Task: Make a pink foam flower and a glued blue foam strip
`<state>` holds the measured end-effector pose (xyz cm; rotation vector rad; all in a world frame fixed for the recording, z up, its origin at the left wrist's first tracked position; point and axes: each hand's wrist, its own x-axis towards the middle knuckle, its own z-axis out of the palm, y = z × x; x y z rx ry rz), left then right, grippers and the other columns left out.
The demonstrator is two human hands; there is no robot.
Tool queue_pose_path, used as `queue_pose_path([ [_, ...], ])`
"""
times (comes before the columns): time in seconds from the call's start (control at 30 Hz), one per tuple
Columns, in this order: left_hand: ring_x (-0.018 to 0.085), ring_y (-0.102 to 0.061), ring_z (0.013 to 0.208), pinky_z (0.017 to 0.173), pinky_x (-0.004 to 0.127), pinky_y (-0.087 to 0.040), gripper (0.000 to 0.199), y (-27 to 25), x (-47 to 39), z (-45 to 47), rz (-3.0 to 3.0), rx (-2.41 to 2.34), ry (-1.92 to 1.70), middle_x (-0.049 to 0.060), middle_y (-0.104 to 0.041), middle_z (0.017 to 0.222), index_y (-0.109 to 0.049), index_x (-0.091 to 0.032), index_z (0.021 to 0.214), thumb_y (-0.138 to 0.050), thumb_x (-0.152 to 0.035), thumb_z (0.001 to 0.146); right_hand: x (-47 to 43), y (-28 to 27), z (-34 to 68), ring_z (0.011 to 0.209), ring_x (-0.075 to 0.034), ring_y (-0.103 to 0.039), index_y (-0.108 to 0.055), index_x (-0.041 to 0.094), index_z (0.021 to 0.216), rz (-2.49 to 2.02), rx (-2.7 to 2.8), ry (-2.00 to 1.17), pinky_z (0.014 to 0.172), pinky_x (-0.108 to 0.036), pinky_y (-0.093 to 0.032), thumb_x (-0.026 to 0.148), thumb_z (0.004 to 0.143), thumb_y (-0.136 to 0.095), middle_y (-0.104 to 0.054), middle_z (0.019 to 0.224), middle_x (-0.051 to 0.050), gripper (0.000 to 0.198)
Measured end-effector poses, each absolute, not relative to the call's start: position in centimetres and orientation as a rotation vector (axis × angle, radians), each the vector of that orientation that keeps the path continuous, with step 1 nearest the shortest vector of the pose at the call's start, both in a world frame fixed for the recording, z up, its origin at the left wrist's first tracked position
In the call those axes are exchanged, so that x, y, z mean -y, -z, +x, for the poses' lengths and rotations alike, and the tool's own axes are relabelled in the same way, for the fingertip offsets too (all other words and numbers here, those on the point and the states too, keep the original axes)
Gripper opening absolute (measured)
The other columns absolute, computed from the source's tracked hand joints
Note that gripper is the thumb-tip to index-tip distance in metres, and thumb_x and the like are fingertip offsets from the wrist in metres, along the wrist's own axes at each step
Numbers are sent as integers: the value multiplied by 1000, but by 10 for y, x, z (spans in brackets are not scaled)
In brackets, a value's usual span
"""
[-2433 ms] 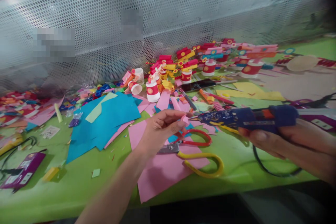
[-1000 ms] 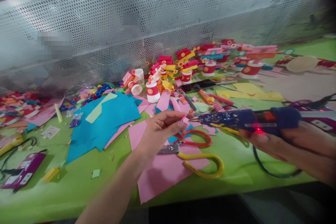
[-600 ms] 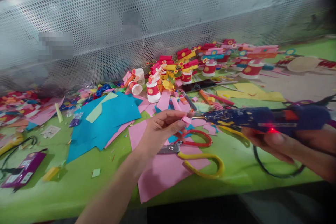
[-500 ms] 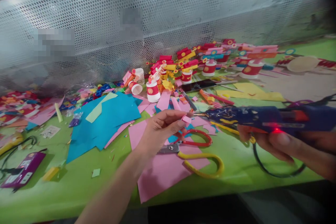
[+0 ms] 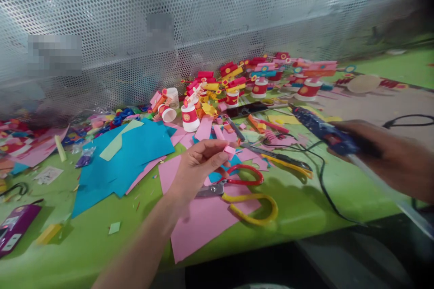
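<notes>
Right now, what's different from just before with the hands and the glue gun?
The right hand has swung the glue gun away from the little pink piece; its nozzle moved up and right in the picture. Nothing was let go. The left hand still pinches that piece, and the scissors stayed put.

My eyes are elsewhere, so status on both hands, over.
Left hand pinching small pink piece. Right hand holding glue gun, clear of it. Scissors on pink sheet beside left hand.

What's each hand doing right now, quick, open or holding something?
Left hand: closed, pinching a small pink piece.
Right hand: closed, holding the blue glue gun, though blurred.
</notes>
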<state>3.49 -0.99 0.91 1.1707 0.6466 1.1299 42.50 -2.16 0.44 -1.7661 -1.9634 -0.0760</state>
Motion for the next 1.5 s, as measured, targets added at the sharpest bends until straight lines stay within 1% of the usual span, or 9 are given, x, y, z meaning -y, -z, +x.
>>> queue_pose_path([
  [0.1,11,-66,72,58,23,-57,22,-10,11,36,1164,-646,-1135,8,-78,109,-74,-20,103,-79,-29,84,11,6,439,121,-26,-62,-54,13,142,-1725,2093,172,101,-34,-47,30,99,-50,-62,133,-21,47],
  [0.27,11,-66,70,57,22,-57,22,-11,11,37,1148,-628,-1131,6,-79,105,-74,-20,102,-80,-29,83,2,21,445,113,-34,-65,-58,10,137,-2067,2154,377,93,-42,-50,30,96,-48,-60,139,-21,46],
  [0.43,9,-66,71,59,21,-58,20,-11,12,36,1151,-599,-1120,5,-78,108,-74,-22,103,-79,-28,85,-14,23,443,110,-31,-66,-62,10,136,-2180,2198,284,84,-40,-48,32,100,-42,-62,136,-24,46],
  [0.83,11,-67,71,58,22,-58,22,-9,11,36,1155,-623,-1116,4,-78,94,-74,-22,103,-80,-31,84,-47,45,470,119,-36,-64,-60,6,139,-2184,2194,170,93,-43,-49,27,96,-50,-60,140,-29,48],
  [1.03,10,-66,71,57,21,-57,22,-10,11,36,1134,-618,-1124,7,-78,107,-74,-20,102,-80,-29,83,-45,35,474,127,-32,-59,-60,7,141,-2138,2257,170,99,-38,-46,23,95,-52,-55,148,-25,49],
  [1.2,11,-66,72,56,21,-57,19,-11,11,35,1082,-601,-1109,6,-78,105,-74,-21,101,-79,-29,84,-4,2,428,116,-37,-64,-61,13,138,-2028,2099,555,91,-47,-49,30,98,-41,-63,139,-22,48],
  [1.27,10,-66,71,56,21,-57,19,-11,11,36,1057,-587,-1099,5,-78,103,-74,-21,101,-79,-28,84,23,-11,385,104,-31,-70,-68,24,127,-1758,1952,411,82,-41,-53,43,98,-43,-71,126,-13,43],
  [1.37,10,-67,70,55,20,-57,20,-10,13,36,1014,-571,-1100,4,-77,97,-75,-22,100,-81,-28,82,60,-19,313,82,-25,-73,-74,33,109,-1496,1872,-172,73,-36,-59,53,90,-61,-78,103,-6,31],
  [1.5,11,-67,68,53,21,-57,23,-11,14,39,947,-551,-1098,4,-77,95,-76,-21,98,-85,-27,77,76,-8,240,87,-25,-75,-71,33,113,-1263,1433,-886,69,-35,-65,51,84,-74,-78,108,-4,35],
])
